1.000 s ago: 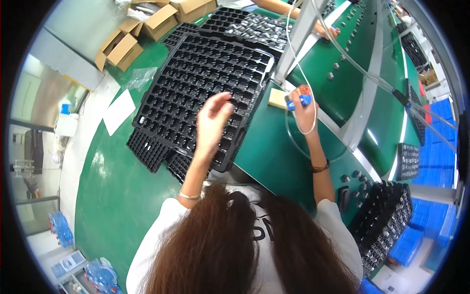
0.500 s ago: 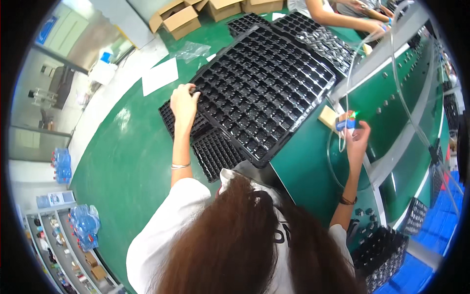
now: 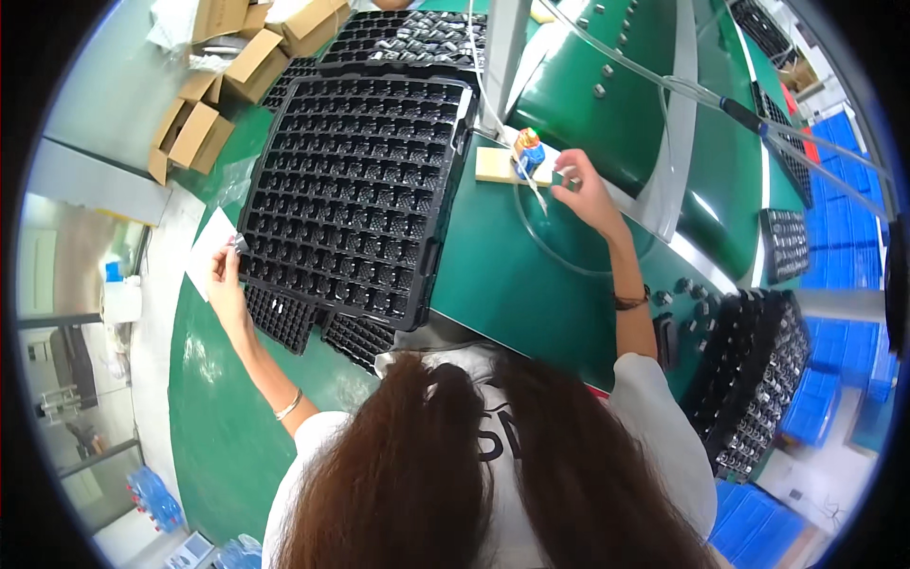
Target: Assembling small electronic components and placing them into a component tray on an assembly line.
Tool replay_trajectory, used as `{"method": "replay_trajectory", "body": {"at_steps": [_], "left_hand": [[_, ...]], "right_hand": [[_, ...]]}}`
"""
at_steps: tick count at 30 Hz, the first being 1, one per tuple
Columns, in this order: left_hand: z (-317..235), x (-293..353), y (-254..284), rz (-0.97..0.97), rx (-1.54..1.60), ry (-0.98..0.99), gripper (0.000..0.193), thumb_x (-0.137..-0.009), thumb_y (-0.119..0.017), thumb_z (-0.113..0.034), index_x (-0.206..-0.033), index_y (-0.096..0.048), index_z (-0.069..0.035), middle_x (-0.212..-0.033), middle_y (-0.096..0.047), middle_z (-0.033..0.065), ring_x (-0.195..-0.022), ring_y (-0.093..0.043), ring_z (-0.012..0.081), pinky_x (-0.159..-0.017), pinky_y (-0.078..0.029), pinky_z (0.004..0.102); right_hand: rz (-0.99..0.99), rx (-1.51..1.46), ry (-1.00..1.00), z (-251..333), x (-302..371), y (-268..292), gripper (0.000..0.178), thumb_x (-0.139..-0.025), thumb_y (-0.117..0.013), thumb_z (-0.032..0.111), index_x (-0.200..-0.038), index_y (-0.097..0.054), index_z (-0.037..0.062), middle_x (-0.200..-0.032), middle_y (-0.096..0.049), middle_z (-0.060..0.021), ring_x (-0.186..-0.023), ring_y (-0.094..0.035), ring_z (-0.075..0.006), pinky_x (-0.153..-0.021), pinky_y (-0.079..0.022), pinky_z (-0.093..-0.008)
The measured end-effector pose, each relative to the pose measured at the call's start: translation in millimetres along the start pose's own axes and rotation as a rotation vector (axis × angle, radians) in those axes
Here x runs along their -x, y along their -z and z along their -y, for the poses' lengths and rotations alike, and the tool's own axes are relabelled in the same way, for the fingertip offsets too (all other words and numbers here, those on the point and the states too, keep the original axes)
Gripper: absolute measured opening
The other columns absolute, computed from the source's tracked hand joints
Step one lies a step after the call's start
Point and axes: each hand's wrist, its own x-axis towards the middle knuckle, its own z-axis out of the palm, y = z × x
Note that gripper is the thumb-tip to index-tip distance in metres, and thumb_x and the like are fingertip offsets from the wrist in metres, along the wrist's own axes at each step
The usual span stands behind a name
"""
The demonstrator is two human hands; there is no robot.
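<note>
A large black plastic tray (image 3: 351, 190) with rows of pockets lies before me, overlapping smaller black trays (image 3: 279, 318). My left hand (image 3: 226, 277) is at its left edge, thumb and fingers pinched on a small grey part (image 3: 241, 244). Over the green table, my right hand (image 3: 590, 197) has its thumb and forefinger curved and apart, and I make out nothing between them. Just left of those fingers stands a small blue and orange device (image 3: 528, 152) with a pale cable, by a cream-coloured block (image 3: 493, 165).
Another black tray (image 3: 408, 38) holding grey parts lies beyond. A green conveyor belt (image 3: 592, 104) carries several small parts. Black trays (image 3: 758, 379) are stacked at right, near blue crates (image 3: 839, 256). Open cardboard boxes (image 3: 199, 133) and white paper (image 3: 210, 248) are at left.
The view has turned, shifting the tray leftward in the picture. My right hand has come away from the blue device. My left hand is now lower along the tray's left edge.
</note>
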Motion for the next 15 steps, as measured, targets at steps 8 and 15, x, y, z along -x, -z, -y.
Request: {"method": "replay_trajectory", "body": {"at_steps": [8, 15], "left_hand": [[-70.9, 45.5, -86.8, 0.305, 0.985, 0.473, 0.021, -0.094, -0.049, -0.012, -0.107, -0.052, 0.004, -0.108, -0.058, 0.0182, -0.095, -0.061, 0.0233, -0.083, -0.055, 0.0293], [-103.7, 109.9, -214.5, 0.742, 1.155, 0.816, 0.035, -0.096, -0.045, -0.016, -0.122, -0.047, 0.007, -0.1, -0.057, 0.0118, -0.091, -0.057, 0.0157, -0.085, -0.05, 0.023]], "right_hand": [[-0.115, 0.153, 0.046, 15.2, -21.7, -31.8, 0.052, -0.073, -0.075, 0.018, -0.114, -0.045, 0.0049, -0.106, -0.053, -0.0059, -0.086, -0.053, -0.0143, -0.072, -0.045, -0.0275], [-0.477, 0.245, 0.174, -38.4, -64.6, -30.8, 0.038, -0.076, -0.073, 0.023, -0.096, -0.056, -0.0027, -0.08, -0.06, -0.0125, -0.072, -0.058, -0.0156, -0.067, -0.047, -0.0298]]}}
